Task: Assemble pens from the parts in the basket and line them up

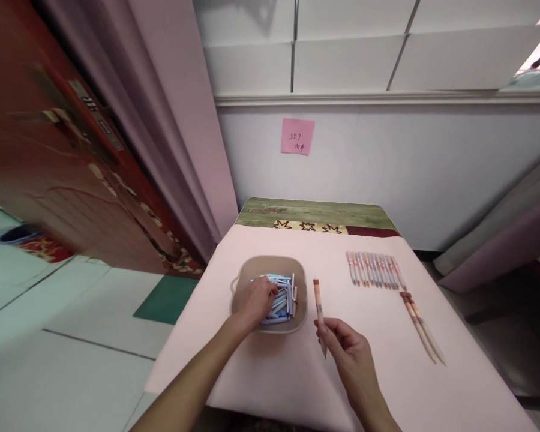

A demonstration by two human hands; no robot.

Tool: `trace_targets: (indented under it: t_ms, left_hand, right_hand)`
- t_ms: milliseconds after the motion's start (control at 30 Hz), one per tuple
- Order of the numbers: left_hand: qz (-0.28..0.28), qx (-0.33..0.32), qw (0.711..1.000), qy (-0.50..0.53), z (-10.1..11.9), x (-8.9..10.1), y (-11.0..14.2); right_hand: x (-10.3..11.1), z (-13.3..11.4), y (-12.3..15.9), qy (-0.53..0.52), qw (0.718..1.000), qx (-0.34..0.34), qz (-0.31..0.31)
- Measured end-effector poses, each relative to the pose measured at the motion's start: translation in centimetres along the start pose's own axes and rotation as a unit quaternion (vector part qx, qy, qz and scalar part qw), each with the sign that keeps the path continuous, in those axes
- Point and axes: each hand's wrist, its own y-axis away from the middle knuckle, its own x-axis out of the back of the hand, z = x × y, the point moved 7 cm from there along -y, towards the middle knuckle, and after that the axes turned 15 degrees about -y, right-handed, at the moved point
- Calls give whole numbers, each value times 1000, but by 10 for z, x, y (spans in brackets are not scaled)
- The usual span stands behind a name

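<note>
My left hand (257,300) reaches into a beige plastic box (245,267) with a side handle, its fingers curled down among several blue, white and lilac pens (281,303). Whatever its fingertips hold, if anything, is hidden. To the right of the box, my right hand (348,348) pinches a peach-coloured pen (318,300) with a brown end, near its lower part. The brown end points up and away; the tip points toward me. Further right lie two similar pens (423,330), side by side and slanted. Beyond them is a neat row of several clear-barrelled pens (374,270).
A pale pink sheet (270,372) covers most of the table, with a green patterned strip (315,210) at the far end. Behind stands a white wall with a pink note (297,137). A reddish door (49,150) and a mauve curtain (171,120) are on the left.
</note>
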Motion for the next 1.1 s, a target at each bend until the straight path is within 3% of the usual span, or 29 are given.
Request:
trace_targets:
  t_ms: [100,300,733,967,1100]
  left_hand:
    - [-10,17,999,-31,4,-8,-10]
    - [-16,35,997,-67,-7,1,-18]
    - [-62,27,992,-102,7,-12,-32]
    - [-61,62,994,-64,11,-9,-37]
    - [-35,77,996,1,7,3,-32]
  right_hand:
    - [5,3,7,-7,1000,-12,4]
    - [17,6,14,-14,1000,-17,16]
    - [10,4,26,-10,999,6,-34]
    - [3,16,33,-27,998,-10,-63]
    - [1,19,36,-9,998,-8,-65]
